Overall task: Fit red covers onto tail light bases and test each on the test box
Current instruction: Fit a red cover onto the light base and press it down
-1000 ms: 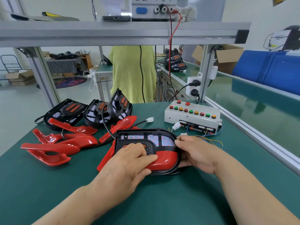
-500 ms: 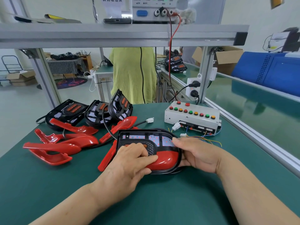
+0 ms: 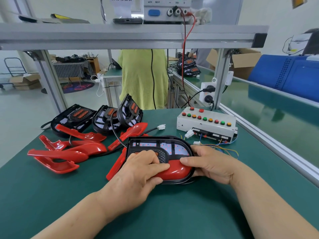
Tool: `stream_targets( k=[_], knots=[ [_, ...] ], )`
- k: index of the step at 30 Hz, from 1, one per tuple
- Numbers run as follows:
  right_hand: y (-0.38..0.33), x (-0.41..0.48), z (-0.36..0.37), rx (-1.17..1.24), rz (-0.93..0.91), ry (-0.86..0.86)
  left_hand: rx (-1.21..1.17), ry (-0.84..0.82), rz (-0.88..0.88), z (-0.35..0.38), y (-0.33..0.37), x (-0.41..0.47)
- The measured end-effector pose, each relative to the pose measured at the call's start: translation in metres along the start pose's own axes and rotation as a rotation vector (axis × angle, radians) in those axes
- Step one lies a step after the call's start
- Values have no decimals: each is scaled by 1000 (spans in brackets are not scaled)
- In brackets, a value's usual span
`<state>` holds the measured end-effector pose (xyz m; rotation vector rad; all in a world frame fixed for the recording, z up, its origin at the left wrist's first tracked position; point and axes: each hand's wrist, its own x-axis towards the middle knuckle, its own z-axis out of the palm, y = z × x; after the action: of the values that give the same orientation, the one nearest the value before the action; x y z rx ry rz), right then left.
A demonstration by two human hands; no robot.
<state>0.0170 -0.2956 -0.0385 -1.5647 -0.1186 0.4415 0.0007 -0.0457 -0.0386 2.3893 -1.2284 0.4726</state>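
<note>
Red cover [image 3: 176, 170] sits on the near half of the tail light base [image 3: 160, 144], both flat on the desk [image 3: 155, 213] between the two hands. Left hand [image 3: 138, 173]: fingers curled over the cover's left part and the base's middle, thumb at the near rim, pinching cover against base. Right hand [image 3: 210, 164]: thumb flat on the cover's right end, fingers wrapped round the base's rounded end, squeezing the same way. Reads as the snap-in step; gripping from both ends likely seats the clips evenly and stops the base sliding. Can't tell if the cover is fully home, as the seam is under the fingers. Test box [image 3: 207, 123] is just beyond the right hand, with its white plug [image 3: 189, 134] and loose wires near that hand's fingertips, handy for the check. A white connector [image 3: 161, 126] on a black lead lies beyond the left hand; whose lead, can't tell. Spare covers [image 3: 69, 152] are piled left of the left hand, with uncovered bases [image 3: 107, 118] leaning behind them, so stock is within reach. Test not yet done on this one.
</note>
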Motion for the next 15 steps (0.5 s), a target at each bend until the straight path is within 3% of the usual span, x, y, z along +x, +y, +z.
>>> stream_targets(
  k=[6, 9, 11, 15],
  knots=[
    [1, 5, 10, -76, -15, 103, -81, -2, -38, -7, 3, 2],
    [-2, 4, 9, -55, -2, 64, -331, 208, -317, -27, -5, 7],
    [-3, 3, 8, -56, 5, 41, -329, 266, -599, -45, -22, 8],
    [-3, 4, 7, -45, 16, 29, -470, -107, -915, -62, -45, -1]
  ],
)
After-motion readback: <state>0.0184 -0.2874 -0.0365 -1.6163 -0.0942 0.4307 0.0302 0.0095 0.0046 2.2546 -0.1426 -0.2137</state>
